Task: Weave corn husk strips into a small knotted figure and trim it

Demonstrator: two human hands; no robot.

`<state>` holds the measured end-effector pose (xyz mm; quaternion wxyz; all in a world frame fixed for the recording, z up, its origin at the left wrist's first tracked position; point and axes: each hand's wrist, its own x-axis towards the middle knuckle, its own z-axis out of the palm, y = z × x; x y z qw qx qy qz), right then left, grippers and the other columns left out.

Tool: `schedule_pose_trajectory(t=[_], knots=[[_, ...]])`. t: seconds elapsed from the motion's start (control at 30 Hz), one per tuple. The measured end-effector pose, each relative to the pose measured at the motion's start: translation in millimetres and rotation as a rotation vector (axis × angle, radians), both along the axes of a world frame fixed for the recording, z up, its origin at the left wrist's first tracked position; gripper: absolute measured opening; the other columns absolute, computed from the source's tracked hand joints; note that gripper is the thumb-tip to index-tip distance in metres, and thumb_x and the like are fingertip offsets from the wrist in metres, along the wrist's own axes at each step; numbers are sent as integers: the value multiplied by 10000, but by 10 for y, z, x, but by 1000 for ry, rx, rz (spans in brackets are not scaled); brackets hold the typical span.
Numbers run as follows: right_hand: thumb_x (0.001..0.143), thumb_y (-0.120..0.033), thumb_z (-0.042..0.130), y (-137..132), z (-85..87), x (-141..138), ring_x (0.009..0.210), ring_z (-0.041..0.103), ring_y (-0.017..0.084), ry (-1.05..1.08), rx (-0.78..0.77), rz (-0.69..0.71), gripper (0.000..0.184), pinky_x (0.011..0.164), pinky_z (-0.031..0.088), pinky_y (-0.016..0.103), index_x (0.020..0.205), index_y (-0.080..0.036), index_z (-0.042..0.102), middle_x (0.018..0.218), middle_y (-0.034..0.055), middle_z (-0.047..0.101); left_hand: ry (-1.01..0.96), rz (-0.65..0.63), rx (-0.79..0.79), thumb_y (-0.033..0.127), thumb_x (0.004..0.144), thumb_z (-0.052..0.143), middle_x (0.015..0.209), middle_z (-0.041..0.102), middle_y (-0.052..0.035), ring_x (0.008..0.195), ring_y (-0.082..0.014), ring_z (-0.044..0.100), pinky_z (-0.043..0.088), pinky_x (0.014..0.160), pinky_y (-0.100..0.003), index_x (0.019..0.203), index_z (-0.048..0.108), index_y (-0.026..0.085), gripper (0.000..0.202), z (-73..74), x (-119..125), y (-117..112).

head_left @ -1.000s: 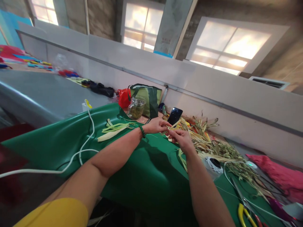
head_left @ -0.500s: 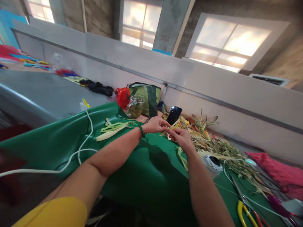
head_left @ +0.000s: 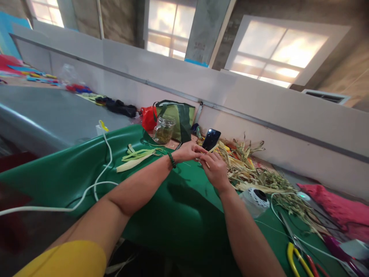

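Above the green sheet (head_left: 198, 219), my left hand (head_left: 188, 151) and my right hand (head_left: 215, 170) meet with fingers pinched together. A pale strip of dried corn husk (head_left: 213, 149) pokes out between the fingertips; most of it is hidden by them. Just behind the hands a dark phone (head_left: 211, 138) stands propped up. To the left of my left hand lie loose green and cream husks (head_left: 135, 159). A heap of dried husks and stalks (head_left: 248, 173) spreads to the right of my right hand.
A lidded glass mug (head_left: 164, 130) and a green bag (head_left: 181, 121) stand at the back. On the right are a spool of white thread (head_left: 258, 196), yellow-handled scissors (head_left: 294, 256) and pink cloth (head_left: 340, 211). A white cable (head_left: 106, 165) crosses the sheet at left.
My right hand has turned and moved left, closer against my left hand, covering more of the husk strip. A green husk end beside my right wrist no longer shows.
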<state>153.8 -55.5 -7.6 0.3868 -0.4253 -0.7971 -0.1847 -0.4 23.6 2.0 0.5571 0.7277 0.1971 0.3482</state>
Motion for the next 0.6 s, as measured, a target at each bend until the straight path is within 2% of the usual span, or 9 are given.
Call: schedule_pose_trajectory(t=[0.13, 0.2, 0.3, 0.4, 0.5, 0.6], knots=[[853, -448, 581, 62, -12, 49, 640, 549, 163, 408, -97, 20, 272, 631, 455, 297, 758, -198, 629, 700, 24, 629, -10, -79, -44, 382, 647, 801, 752, 726, -76, 714, -148, 671, 526, 698, -249, 963, 726, 94, 435, 36, -17, -33], [795, -489, 624, 65, 8, 50, 629, 538, 161, 540, -117, 25, 302, 609, 450, 295, 725, -195, 622, 684, 19, 613, -15, -129, -61, 418, 651, 796, 783, 731, -93, 756, -163, 686, 532, 749, -280, 954, 711, 86, 457, 59, -46, -42], [733, -515, 656, 54, 30, 25, 624, 528, 156, 653, -145, 39, 324, 594, 442, 291, 699, -195, 618, 682, 15, 601, -10, -187, -75, 446, 650, 794, 799, 731, -101, 776, -181, 695, 536, 759, -306, 978, 668, 84, 504, 93, -93, -48], [698, -515, 676, 44, 38, 5, 576, 508, 139, 742, -262, 65, 324, 559, 430, 278, 710, -197, 616, 643, -3, 586, -9, -214, -56, 470, 645, 790, 768, 723, -86, 735, -183, 697, 533, 707, -296, 999, 603, 101, 545, 123, -115, -60], [674, -510, 691, 25, 64, -7, 536, 493, 128, 816, -371, 104, 330, 533, 421, 268, 693, -195, 594, 590, -19, 567, -27, -201, -24, 494, 650, 776, 738, 708, -69, 701, -168, 687, 526, 689, -288, 945, 564, 112, 528, 139, -94, -86], [654, -513, 698, -4, 100, -31, 512, 474, 121, 852, -306, 48, 340, 509, 403, 261, 656, -199, 570, 558, -26, 552, -89, -143, -21, 489, 665, 767, 719, 684, -42, 683, -140, 666, 517, 689, -273, 906, 571, 113, 487, 128, -42, -114]])
